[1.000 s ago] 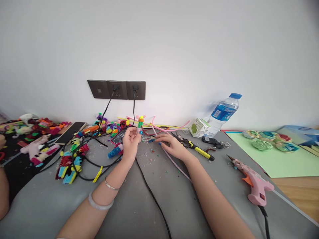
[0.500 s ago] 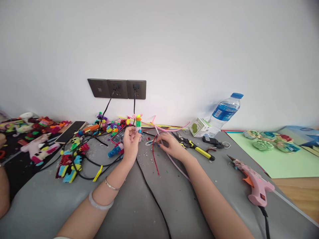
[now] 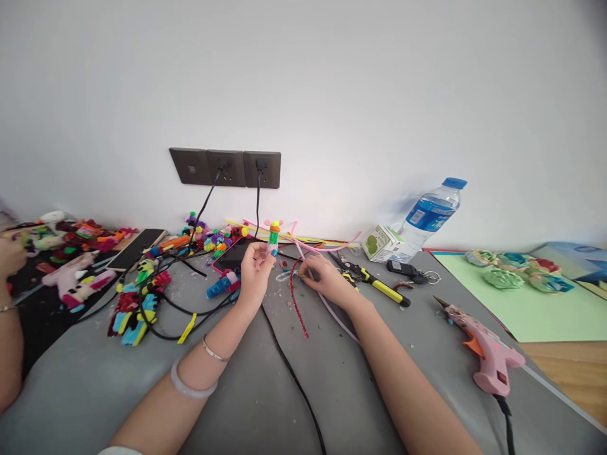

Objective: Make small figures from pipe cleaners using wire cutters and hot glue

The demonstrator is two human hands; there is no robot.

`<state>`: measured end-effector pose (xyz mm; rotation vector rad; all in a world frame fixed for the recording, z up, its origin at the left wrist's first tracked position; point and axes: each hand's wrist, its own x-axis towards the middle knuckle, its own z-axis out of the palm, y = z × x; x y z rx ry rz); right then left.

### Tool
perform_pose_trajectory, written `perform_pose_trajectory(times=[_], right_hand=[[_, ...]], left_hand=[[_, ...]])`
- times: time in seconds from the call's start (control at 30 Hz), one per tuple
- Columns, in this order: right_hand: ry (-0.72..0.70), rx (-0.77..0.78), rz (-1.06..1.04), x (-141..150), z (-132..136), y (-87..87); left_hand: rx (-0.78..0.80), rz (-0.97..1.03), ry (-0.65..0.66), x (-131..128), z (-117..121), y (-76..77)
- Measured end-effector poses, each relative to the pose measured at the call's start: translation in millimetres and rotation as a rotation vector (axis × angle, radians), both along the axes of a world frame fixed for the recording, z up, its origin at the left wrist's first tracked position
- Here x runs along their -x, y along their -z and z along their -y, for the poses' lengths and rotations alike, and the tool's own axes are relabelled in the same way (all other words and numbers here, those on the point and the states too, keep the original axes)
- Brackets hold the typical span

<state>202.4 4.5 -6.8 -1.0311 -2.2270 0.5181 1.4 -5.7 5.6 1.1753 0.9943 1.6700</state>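
My left hand [image 3: 256,270] is closed around a small pipe-cleaner figure [image 3: 274,237], upright, with green, orange and yellow parts; its lower end is hidden by my fingers. To the right, my right hand [image 3: 325,278] reaches down to the table with thumb and fingers pinched together. What they hold, if anything, is too small to name. Beside those fingertips lie a red pipe cleaner [image 3: 294,304], a thin pale loop [image 3: 286,276] and a long pink pipe cleaner [image 3: 337,316], which passes under the hand.
Yellow-handled pliers [image 3: 384,291], a key fob [image 3: 401,270], a small green-and-white box [image 3: 379,243] and a water bottle [image 3: 429,218] stand or lie rightward. A pink glue gun [image 3: 493,354] is nearer. Pipe-cleaner figures [image 3: 137,309] and black cables [image 3: 289,366] lie left. Another person's arm [image 3: 9,341] shows.
My left hand has moved slightly right with the figure. The fingers of my right hand have drawn together at the table. The other person's hand at the far left has moved up.
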Motion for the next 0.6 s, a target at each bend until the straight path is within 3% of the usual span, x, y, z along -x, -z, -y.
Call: perform_pose_trajectory(times=[0.2,0.37,0.6], right_hand=[[0.112,-0.102,0.072,0,3,3.7],[0.144,-0.072,0.099,0,3,5.3],[0.105,-0.056,-0.200,3,4,-8.5]], left_hand=[[0.011,-0.018,0.017,-2,2,-1.0],[0.017,-0.021,0.045,-3,3,-0.5],[0.094,0.047,0.132,-5,2,2.0]])
